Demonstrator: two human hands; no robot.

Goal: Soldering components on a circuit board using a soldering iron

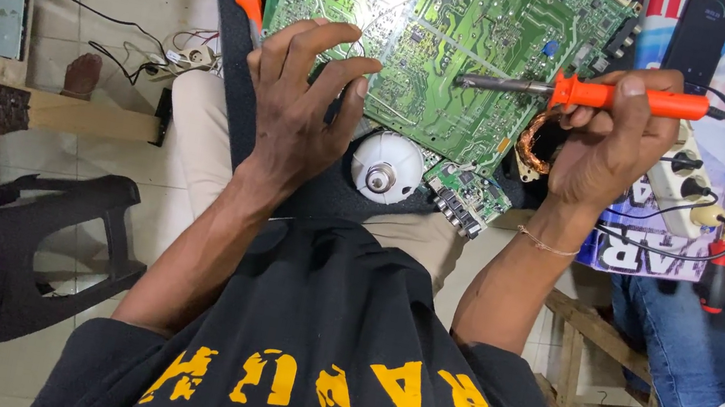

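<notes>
Head view, as I read it: green board (473,24) across lap, left hand (301,103) spread flat on edge, gripping nothing. Right hand (616,144) clamped on orange iron (591,93), tip over board. Slip risk: hot tip near left fingers.

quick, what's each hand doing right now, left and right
Left hand: open, fingers spread, resting on the green circuit board, holding nothing.
Right hand: closed around the orange-handled soldering iron.
</notes>
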